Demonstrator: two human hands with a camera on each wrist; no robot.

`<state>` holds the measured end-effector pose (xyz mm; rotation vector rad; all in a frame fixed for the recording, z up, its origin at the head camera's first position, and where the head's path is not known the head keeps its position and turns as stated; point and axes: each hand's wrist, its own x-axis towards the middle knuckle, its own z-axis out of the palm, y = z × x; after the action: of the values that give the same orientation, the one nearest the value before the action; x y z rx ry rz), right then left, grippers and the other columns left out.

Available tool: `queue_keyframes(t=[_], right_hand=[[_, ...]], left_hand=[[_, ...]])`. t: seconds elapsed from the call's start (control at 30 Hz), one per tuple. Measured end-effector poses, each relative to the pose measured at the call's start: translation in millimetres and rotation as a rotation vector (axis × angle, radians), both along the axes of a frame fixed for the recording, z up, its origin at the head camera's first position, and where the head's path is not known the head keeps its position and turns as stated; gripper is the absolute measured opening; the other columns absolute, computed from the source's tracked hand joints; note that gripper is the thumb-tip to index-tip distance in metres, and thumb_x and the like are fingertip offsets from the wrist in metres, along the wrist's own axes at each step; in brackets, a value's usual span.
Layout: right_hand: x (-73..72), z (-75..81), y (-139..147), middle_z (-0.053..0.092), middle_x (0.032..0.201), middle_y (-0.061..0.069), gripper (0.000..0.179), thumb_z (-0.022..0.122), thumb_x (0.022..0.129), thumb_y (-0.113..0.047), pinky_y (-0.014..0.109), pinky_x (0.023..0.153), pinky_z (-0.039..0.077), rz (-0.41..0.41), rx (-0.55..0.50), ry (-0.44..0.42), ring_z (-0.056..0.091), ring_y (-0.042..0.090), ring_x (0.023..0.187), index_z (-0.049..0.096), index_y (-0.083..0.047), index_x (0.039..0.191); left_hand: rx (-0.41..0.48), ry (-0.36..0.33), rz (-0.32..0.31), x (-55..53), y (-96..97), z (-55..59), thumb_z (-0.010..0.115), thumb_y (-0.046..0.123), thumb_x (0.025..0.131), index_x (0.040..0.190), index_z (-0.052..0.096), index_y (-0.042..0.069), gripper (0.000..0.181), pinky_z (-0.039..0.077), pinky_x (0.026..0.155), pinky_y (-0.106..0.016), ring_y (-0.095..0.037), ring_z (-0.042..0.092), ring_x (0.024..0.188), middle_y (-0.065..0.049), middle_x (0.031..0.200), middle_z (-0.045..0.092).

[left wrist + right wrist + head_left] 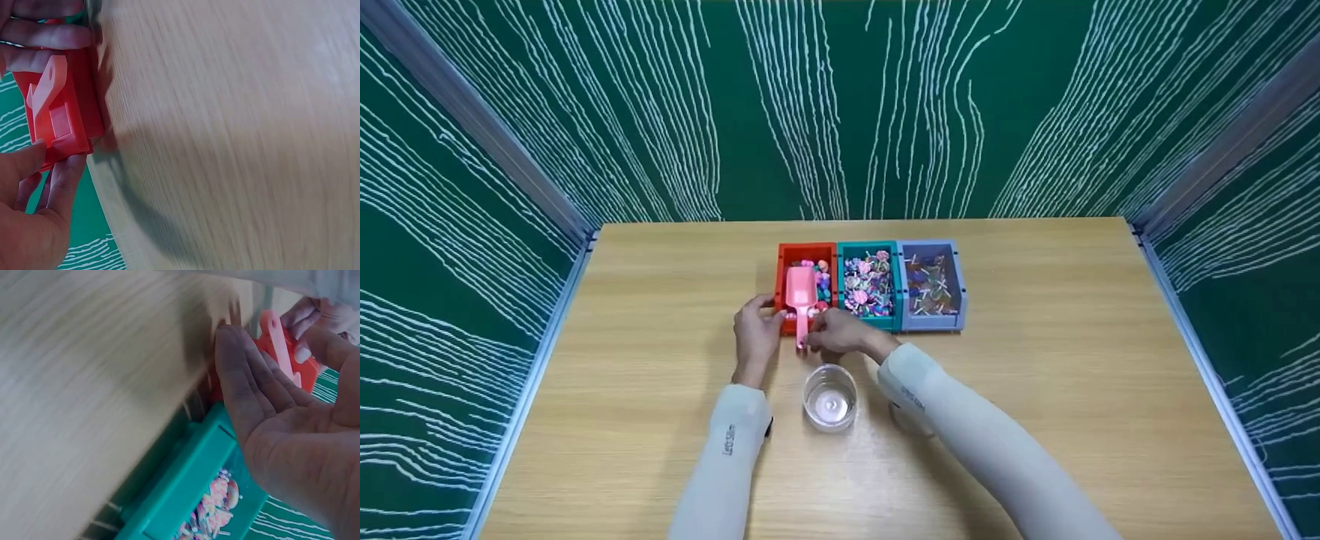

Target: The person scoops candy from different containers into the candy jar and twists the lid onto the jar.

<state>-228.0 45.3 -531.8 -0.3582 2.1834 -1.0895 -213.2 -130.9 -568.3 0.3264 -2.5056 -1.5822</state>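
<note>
Here at the desk (660, 300), my left grip (757, 334) is clasping the red bin (806, 250) by its left side near the front corner, thumb over the rim and fingers against the outside. Across that bin lies the pink scoop (801, 289), its scooping end over small colourful pieces and its handle poking out past the front edge towards me.

And my right grip (840, 331) — right there at the handle, fingers long and straight, thumb held apart, released and holding nothing! Whether a fingertip brushes the handle, I cannot tell.

Just right of the red one sits the teal bin (897, 292), loaded with bright little pieces, and beside it the bluish-grey bin (931, 322) with white-sticked sweets inside. Nearer me, between my forearms, a clear cup (830, 406) stands upright — and another clear container (913, 426) peeks out, partly hidden under my right sleeve (982, 442).
</note>
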Motion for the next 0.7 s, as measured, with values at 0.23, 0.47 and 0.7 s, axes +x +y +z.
queue_keyframes(t=[0.23, 0.47, 0.7], right_hand=[[-0.3, -5.2, -7, 0.078, 0.104, 0.016, 0.019, 0.066, 0.104, -0.02, 0.04, 0.082, 0.063, -0.106, -0.034, -0.085, 0.074, 0.029, 0.087, 0.074, -0.002, 0.106], [-1.6, -7.7, -16, 0.08, 0.097, 0.017, 0.019, 0.07, 0.103, -0.019, 0.037, 0.077, 0.064, -0.191, -0.044, -0.078, 0.078, 0.031, 0.087, 0.075, -0.001, 0.098], [-3.2, -7.6, -22, 0.078, 0.084, 0.016, 0.017, 0.071, 0.101, -0.01, 0.029, 0.064, 0.062, -0.271, -0.09, -0.093, 0.075, 0.022, 0.067, 0.071, -0.003, 0.085]], left_hand=[[0.01, 0.019, 0.001, -0.2, -0.7, -2.0, 0.073, -0.008, 0.095, 0.125, 0.072, -0.005, 0.031, 0.062, 0.087, -0.043, -0.035, 0.075, 0.101, -0.022, 0.118, 0.074], [0.018, 0.043, 0.004, -1.4, -1.5, -4.7, 0.074, -0.009, 0.093, 0.125, 0.073, -0.005, 0.032, 0.063, 0.086, -0.043, -0.036, 0.076, 0.099, -0.023, 0.116, 0.074], [0.021, 0.058, -0.009, -1.6, -3.5, -5.8, 0.074, -0.01, 0.092, 0.124, 0.072, -0.006, 0.032, 0.064, 0.081, -0.042, -0.036, 0.077, 0.096, -0.024, 0.113, 0.075]])
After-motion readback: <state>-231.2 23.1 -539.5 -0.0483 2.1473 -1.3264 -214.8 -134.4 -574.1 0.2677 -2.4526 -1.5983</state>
